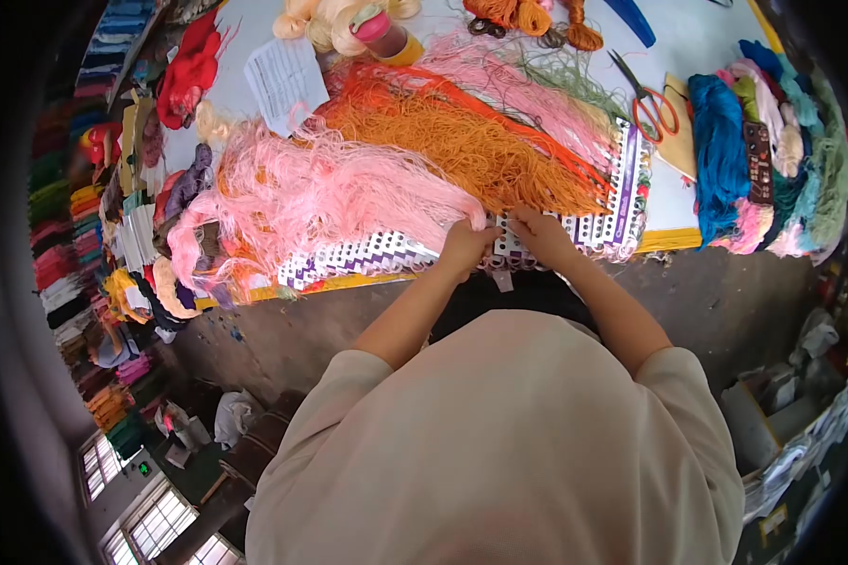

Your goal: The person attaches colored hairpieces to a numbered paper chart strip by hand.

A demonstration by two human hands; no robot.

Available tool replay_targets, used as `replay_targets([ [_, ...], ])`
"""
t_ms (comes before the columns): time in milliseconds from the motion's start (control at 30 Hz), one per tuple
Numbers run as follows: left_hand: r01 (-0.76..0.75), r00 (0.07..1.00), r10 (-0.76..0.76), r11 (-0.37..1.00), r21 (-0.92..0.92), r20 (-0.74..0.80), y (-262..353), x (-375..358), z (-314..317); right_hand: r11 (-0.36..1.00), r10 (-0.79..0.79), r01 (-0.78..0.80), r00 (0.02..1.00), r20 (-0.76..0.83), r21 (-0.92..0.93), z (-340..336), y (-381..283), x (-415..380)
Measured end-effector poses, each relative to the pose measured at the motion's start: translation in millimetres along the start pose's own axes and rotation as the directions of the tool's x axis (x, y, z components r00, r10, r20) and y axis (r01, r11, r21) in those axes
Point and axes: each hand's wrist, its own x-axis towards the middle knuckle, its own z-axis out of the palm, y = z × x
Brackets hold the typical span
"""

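My left hand (466, 247) is closed at the table's front edge, its fingers around the gathered end of a light pink thread bundle (349, 184). Close beside it, my right hand (545, 239) has its thumb and fingers pinched together over a punched card; what lies between them is too small to make out. White cards with holes and purple print (363, 256) overlap in a row under both hands. A golden-brown thread bundle (452, 132) fans out behind my hands, with red-orange strands (528, 132) along its right side.
Red-handled scissors (645, 102) lie at the right, near blue thread hanks (716, 141). A printed paper sheet (285, 83), a cup-like container (386, 40) and cream skeins (325, 21) stand at the back. Yellow edging (669, 240) borders the table. Shelves of coloured thread (61, 217) rise at left.
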Motion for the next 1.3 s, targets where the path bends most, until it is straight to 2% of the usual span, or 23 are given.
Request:
replay_targets([
  [33, 0.073, 0.997, -0.069, 0.994, -0.082, 0.044, 2, -2, -2, 1.0, 0.001, -0.001, 1.0, -0.002, 0.007, -1, 0, 3],
  [133, 0.109, 0.992, -0.099, 0.984, -0.143, 0.077, -3, 2, -4, 1.0, -0.006, 0.006, 0.999, 0.036, -0.003, -5, -5, 6],
  [233, 0.111, 0.99, -0.098, 0.984, -0.141, 0.097, -4, 3, -5, 0.998, 0.056, -0.052, 0.996, 0.071, -0.047, -12, -12, 4],
  [300, 0.114, 0.99, -0.101, 0.983, -0.145, 0.097, -2, 2, -5, 0.984, -0.164, 0.165, 0.986, -0.015, 0.065, -16, -9, 4],
  [333, 0.118, 0.99, -0.105, 0.982, -0.146, 0.095, -2, 1, -4, 0.984, -0.164, 0.165, 0.986, -0.014, 0.063, -17, -9, 4],
  [400, 0.113, 0.991, -0.1, 0.982, -0.15, 0.092, 0, -1, -4, 0.994, -0.086, 0.085, 0.996, 0.015, 0.073, -20, -11, 4],
  [600, 0.106, 0.991, -0.092, 0.982, -0.157, 0.092, -2, 0, -3, 0.996, -0.043, 0.048, 0.996, 0.073, -0.074, -22, -14, 6],
  [733, 0.106, 0.985, -0.075, 0.972, -0.208, 0.152, -9, 8, -8, 0.998, 0.01, -0.002, 0.993, 0.118, -0.065, -15, -9, 10],
  [933, 0.093, 0.984, -0.062, 0.978, -0.185, 0.167, 0, 5, -5, 0.995, 0.064, -0.055, 0.993, 0.104, -0.083, -15, -14, 14],
  [1000, 0.059, 0.987, -0.034, 0.985, -0.16, 0.156, 2, 6, -4, 0.999, -0.003, 0.007, 0.997, 0.078, -0.05, -8, -5, 19],
  [1133, -0.002, 0.994, 0.011, 0.996, -0.085, 0.106, 6, 8, 2, 1.0, 0.0, -0.003, 0.996, 0.093, 0.027, -6, 1, 21],
  [1200, -0.002, 0.995, 0.01, 0.997, -0.075, 0.1, 11, 6, 4, 0.979, 0.134, -0.157, 0.976, 0.174, 0.128, -11, -8, 20],
  [1233, -0.003, 0.996, 0.009, 0.998, -0.064, 0.094, 12, 5, 5, 0.979, 0.134, -0.158, 0.976, 0.174, 0.128, -9, -7, 20],
  [1300, -0.008, 0.996, 0.015, 0.998, -0.07, 0.092, 12, 6, 6, 0.983, 0.043, -0.062, 0.993, 0.113, 0.171, -7, -3, 19],
])
